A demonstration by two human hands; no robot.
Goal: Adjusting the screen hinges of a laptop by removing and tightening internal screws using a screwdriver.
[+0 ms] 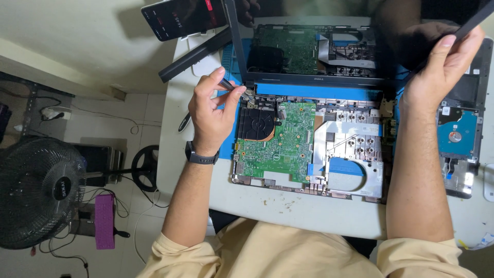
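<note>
Green motherboard (278,141) lies bare in opened laptop base (355,180), just right of left grip | left hand (213,110) pinched shut on screwdriver (229,86), tip at hinge corner | right hand (445,64) clamps black screen bezel (476,20), seemingly steadying the raised lid | hard drive (457,135) below right grip.
</note>
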